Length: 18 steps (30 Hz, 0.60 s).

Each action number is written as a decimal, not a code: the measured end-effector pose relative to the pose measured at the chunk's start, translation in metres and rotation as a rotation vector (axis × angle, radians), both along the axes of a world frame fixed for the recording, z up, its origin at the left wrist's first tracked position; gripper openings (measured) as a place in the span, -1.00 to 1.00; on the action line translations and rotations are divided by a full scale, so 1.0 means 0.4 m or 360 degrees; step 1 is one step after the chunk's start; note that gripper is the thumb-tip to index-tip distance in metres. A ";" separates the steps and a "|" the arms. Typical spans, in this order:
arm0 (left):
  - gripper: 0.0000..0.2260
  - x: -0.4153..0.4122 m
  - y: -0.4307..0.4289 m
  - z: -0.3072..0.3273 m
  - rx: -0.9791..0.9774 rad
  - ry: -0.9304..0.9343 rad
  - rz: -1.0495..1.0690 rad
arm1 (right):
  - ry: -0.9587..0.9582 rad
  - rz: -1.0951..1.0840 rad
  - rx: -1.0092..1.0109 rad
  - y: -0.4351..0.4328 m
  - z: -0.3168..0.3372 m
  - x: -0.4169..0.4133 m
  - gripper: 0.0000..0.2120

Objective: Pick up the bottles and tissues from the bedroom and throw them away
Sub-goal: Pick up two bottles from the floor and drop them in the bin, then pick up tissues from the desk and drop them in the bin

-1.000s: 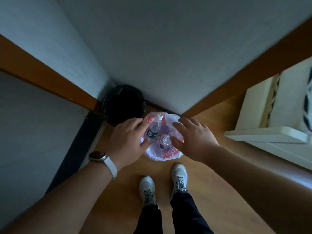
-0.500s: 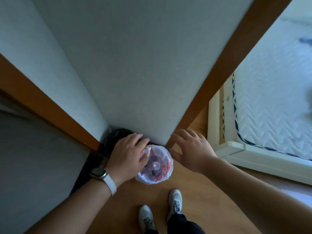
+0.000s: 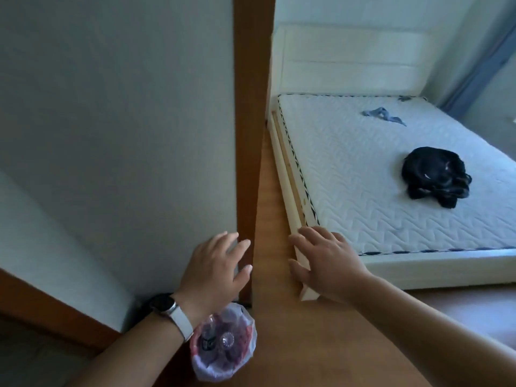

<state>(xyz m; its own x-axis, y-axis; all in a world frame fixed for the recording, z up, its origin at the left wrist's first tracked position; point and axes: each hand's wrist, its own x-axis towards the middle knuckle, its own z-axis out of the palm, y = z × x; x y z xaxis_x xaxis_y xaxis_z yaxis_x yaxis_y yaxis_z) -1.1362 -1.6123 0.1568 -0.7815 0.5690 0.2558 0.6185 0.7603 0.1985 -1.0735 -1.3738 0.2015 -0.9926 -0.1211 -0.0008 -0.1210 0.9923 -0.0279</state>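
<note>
A small bin lined with a white and red plastic bag (image 3: 245,356) stands on the wooden floor below my left forearm. Clear plastic bottles (image 3: 226,339) stick up inside it. My left hand (image 3: 215,272), with a watch on the wrist, hovers above the bin with fingers spread and holds nothing. My right hand (image 3: 326,263) is raised beside it, fingers spread, also empty, in front of the bed's near corner.
A white wall with a wooden door frame (image 3: 248,152) rises on the left. A bed with a bare quilted mattress (image 3: 377,174) fills the right; a black bundle (image 3: 434,175) and a blue cloth (image 3: 384,114) lie on it. A black bin (image 3: 145,303) hides behind my wrist.
My left hand has let go of the bag rim and both hands have risen away from the bin. My view has lifted from the floor toward the bed.
</note>
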 end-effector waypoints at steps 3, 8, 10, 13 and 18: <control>-0.58 0.008 0.103 0.031 0.0007 0.0036 -0.0097 | 0.0063 -0.0108 -0.0043 0.092 0.033 0.057 -0.51; -0.59 0.051 0.305 0.070 0.0014 0.0086 -0.0249 | 0.0161 -0.0264 -0.0118 0.263 0.071 0.162 -0.52; -0.60 0.077 0.402 0.085 0.0009 0.0107 -0.0328 | 0.0174 -0.0338 -0.0138 0.346 0.076 0.211 -0.52; -0.60 0.117 0.548 0.103 -0.0007 0.0133 -0.0432 | 0.0213 -0.0436 -0.0174 0.475 0.078 0.282 -0.47; -0.60 0.188 0.801 0.127 -0.0019 0.0165 -0.0576 | 0.0231 -0.0593 -0.0163 0.693 0.077 0.403 -0.47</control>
<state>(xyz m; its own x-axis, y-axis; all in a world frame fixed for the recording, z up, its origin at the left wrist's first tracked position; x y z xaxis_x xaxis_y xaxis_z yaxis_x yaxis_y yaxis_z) -1.0609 -1.2919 0.2078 -0.4994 0.8072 0.3147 0.8641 0.4905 0.1129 -0.9124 -1.0964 0.2323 -0.9575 0.2544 0.1359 0.2360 0.9619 -0.1378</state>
